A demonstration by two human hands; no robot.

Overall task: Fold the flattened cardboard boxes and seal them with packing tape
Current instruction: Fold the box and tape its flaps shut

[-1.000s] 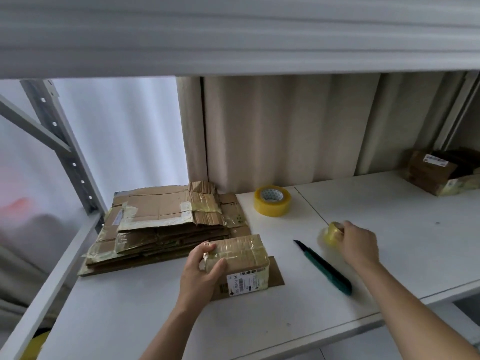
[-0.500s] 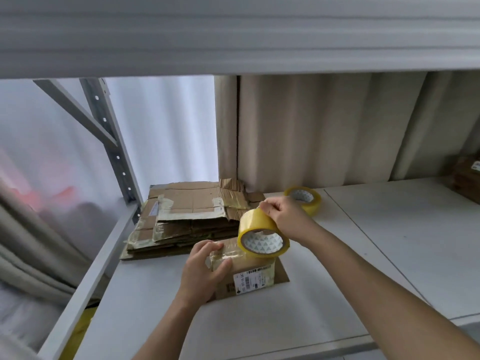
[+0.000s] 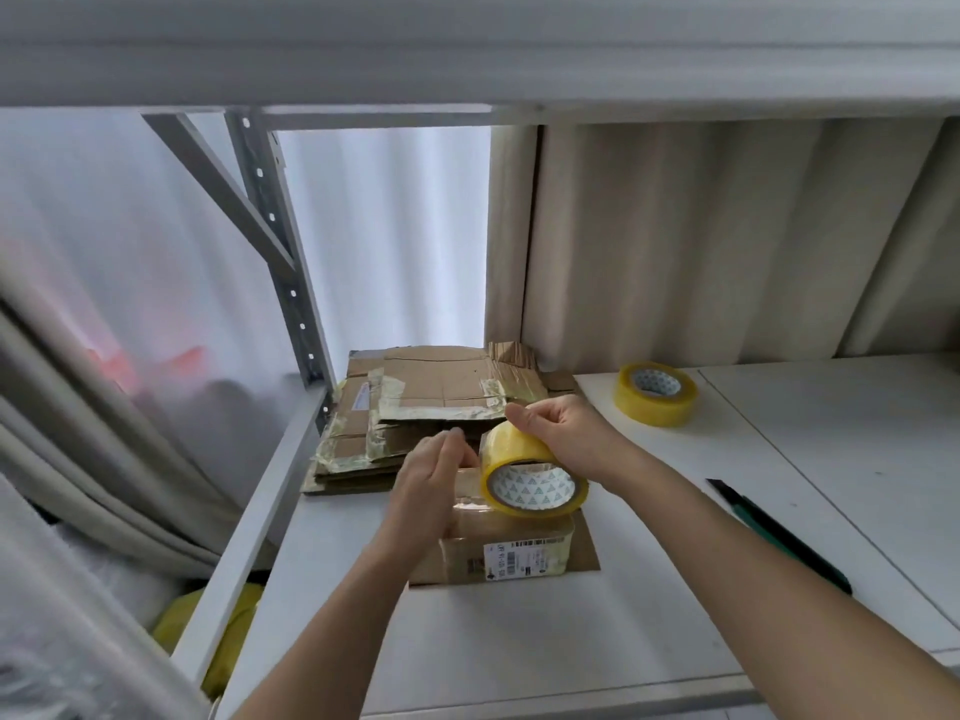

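Note:
A small folded cardboard box [image 3: 514, 553] with a barcode label stands on the white shelf [image 3: 519, 646], one flap lying flat beneath it. My right hand [image 3: 566, 433] grips a yellow tape roll [image 3: 530, 475] just above the box's top. My left hand [image 3: 431, 480] is raised at the box's left side, fingers straight and reaching toward the roll; I cannot tell whether it touches the tape. Behind the box lies a stack of flattened cardboard boxes [image 3: 415, 407] with old tape strips.
A second yellow tape roll [image 3: 655, 393] lies at the back of the shelf. A green-handled utility knife [image 3: 779, 535] lies to the right. A metal rack upright [image 3: 280, 262] and curtains stand left; a shelf board hangs overhead.
My right hand picked the tape roll up from the shelf at the right and carried it over the box. My left hand let go of the box and lifted toward the roll.

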